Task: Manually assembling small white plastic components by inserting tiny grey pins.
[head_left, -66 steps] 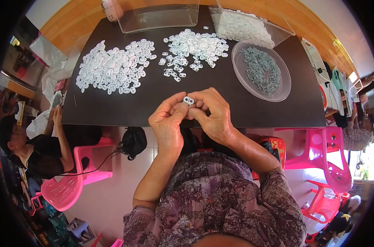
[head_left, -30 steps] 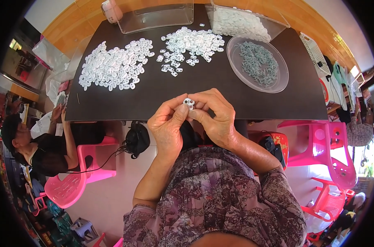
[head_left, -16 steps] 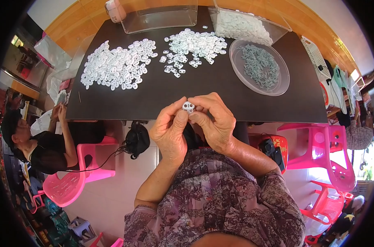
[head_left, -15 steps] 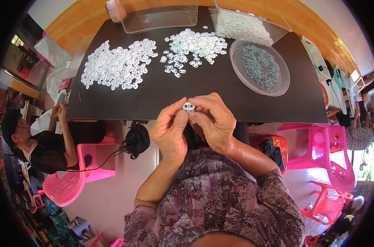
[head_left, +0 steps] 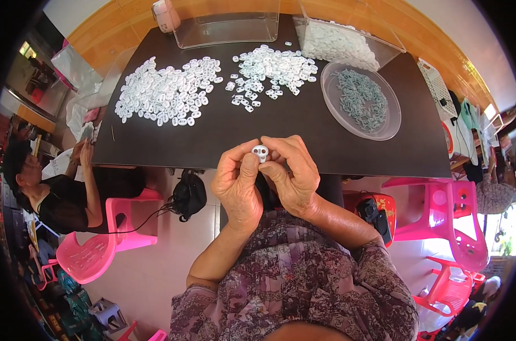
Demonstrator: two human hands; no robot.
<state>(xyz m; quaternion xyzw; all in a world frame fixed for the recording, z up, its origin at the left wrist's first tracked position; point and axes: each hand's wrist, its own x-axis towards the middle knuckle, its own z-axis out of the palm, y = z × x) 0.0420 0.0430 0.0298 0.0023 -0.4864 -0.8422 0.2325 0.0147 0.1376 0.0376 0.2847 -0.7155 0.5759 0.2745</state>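
Observation:
Above the table's near edge, my fingertips hold a small white plastic piece [head_left: 260, 150] with two dark round holes. My left hand [head_left: 238, 187] pinches its left side between thumb and fingers. From the other side my right hand [head_left: 293, 175] closes on it, with the thumb at its lower edge. Fingers hide part of the piece, and I cannot tell whether it is one part or two together. Beyond my hands lie a left pile of white oval two-holed pieces [head_left: 164, 94] and a middle pile of smaller white two-holed pieces [head_left: 278, 67].
A round clear tray [head_left: 327, 108] of small grey-green parts [head_left: 363, 101] stands right on the dark table [head_left: 212, 145]. Behind are a clear box of white pieces [head_left: 340, 46] and another clear box [head_left: 227, 38]. A person [head_left: 56, 193] sits left; pink chairs [head_left: 87, 258] stand around.
The white piece has turned slightly between my fingers, and its lower part shows differently. My right thumb and fingers have shifted a little. The view has moved slightly.

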